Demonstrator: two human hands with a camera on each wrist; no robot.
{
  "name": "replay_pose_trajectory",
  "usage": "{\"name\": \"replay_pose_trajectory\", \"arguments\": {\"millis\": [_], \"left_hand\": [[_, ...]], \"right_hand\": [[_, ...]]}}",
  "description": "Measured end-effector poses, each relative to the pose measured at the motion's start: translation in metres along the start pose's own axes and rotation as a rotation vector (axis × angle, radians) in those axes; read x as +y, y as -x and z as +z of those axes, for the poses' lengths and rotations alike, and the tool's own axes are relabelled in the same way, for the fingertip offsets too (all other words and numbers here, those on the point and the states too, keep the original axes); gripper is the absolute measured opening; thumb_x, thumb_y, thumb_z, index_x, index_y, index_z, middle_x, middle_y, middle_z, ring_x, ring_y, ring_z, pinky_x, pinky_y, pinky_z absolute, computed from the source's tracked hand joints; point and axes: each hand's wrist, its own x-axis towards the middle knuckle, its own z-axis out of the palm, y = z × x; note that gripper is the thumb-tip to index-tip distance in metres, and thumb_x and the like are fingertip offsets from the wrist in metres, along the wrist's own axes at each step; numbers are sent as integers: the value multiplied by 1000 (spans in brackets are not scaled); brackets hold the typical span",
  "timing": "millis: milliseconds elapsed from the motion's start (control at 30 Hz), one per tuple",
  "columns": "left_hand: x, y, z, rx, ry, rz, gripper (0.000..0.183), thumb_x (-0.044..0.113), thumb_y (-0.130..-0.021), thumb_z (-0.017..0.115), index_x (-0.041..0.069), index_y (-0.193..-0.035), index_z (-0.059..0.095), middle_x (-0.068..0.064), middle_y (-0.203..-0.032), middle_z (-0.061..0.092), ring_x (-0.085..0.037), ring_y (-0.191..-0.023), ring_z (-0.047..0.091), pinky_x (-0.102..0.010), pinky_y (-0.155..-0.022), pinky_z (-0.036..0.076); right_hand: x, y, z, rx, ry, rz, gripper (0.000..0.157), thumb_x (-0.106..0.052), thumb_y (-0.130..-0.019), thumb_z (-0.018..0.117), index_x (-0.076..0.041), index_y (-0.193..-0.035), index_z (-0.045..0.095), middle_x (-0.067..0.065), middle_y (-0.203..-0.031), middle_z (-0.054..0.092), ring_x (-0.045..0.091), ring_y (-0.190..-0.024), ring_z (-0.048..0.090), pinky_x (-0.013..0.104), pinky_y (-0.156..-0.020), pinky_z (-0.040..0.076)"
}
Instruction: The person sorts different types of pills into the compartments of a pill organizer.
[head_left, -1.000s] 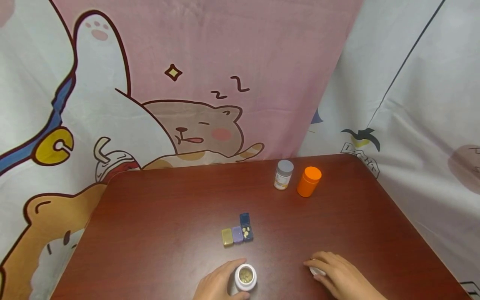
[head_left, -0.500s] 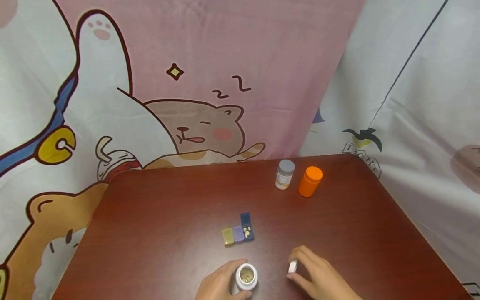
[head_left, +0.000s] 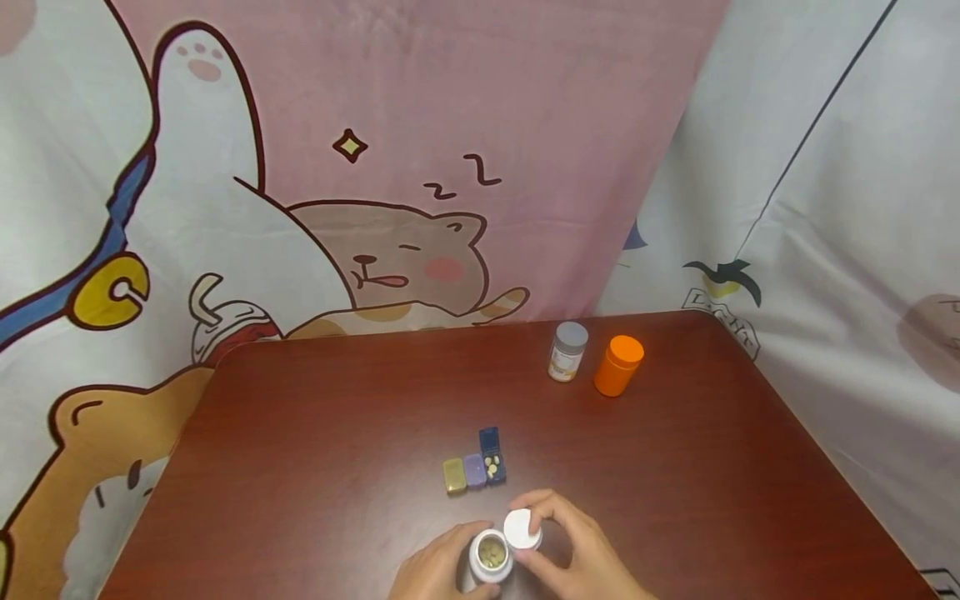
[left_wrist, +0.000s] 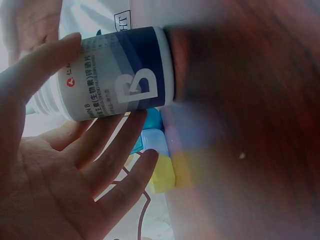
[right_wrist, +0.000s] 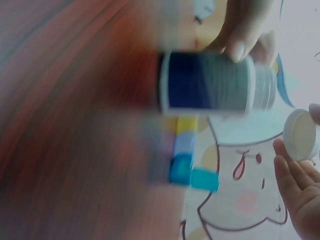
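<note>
My left hand (head_left: 435, 567) grips a white pill bottle (left_wrist: 117, 75) with a dark blue band and a letter B, standing upright on the table. Its mouth is uncovered, and tablets show inside. Beside that mouth, my right hand (head_left: 573, 546) holds a round white cap (head_left: 522, 530) between thumb and fingers; in the right wrist view the cap's hollow underside (right_wrist: 303, 135) shows. Beyond the hands lies a small pill organizer (head_left: 475, 472) of yellow, purple and blue boxes. The blue box's lid (head_left: 489, 439) stands up, and several pale tablets lie within.
Near the table's back edge stand a white bottle with a grey lid (head_left: 567, 352) and an orange bottle (head_left: 618, 366). A printed cartoon curtain (head_left: 525, 100) hangs behind the brown table (head_left: 315, 433).
The right hand has lifted the white cap from the table on the right and brought it left to the bottle's mouth, turning it on the way. The left hand and bottle have stayed put.
</note>
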Motion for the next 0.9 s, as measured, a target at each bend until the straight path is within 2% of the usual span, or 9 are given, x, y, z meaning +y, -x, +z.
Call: {"name": "replay_pose_trajectory", "arguments": {"millis": [100,200,300,500,567,900], "left_hand": [[-1,0,1,4,11,3,59,39,-67,78,18,-120,61,3,-107,70,-8,-88,61,-36,-66,54],[-2,0,2,13,11,11,59,40,-69,77,16,-120,61,1,-107,70,-8,-87,61,-35,-64,54],[-3,0,2,2,20,17,58,39,-70,76,14,-121,61,-1,-108,70,-9,-88,61,-36,-65,55],[-4,0,1,-16,37,13,58,41,-72,75,15,-121,61,0,-109,70,-9,-88,61,-36,-65,55],[-4,0,2,-13,40,6,57,44,-73,73,15,-121,61,0,-108,70,-8,-87,61,-35,-65,55],[-4,1,2,10,41,10,55,49,-74,71,16,-117,63,3,-102,70,-4,-82,60,-32,-62,54]], "right_hand": [[-3,-3,9,-38,-67,-29,32,-11,-76,76,-14,-97,52,6,-111,64,16,-99,60,35,-84,53],[-4,-2,16,-109,-90,4,31,-14,-77,75,-16,-99,52,3,-114,63,15,-101,58,37,-85,52],[-1,0,20,-154,-73,19,31,-16,-78,75,-17,-100,53,3,-116,63,15,-105,57,38,-86,53],[7,-1,25,-132,-11,-104,38,-13,-73,78,-13,-105,56,7,-113,64,17,-104,56,40,-83,51],[7,-2,25,-137,-2,-116,40,-13,-73,78,-13,-107,56,7,-113,64,16,-104,55,39,-82,51],[-1,-8,17,-242,54,-104,42,-14,-79,73,-15,-118,57,-1,-117,64,11,-107,53,34,-82,55]]}}
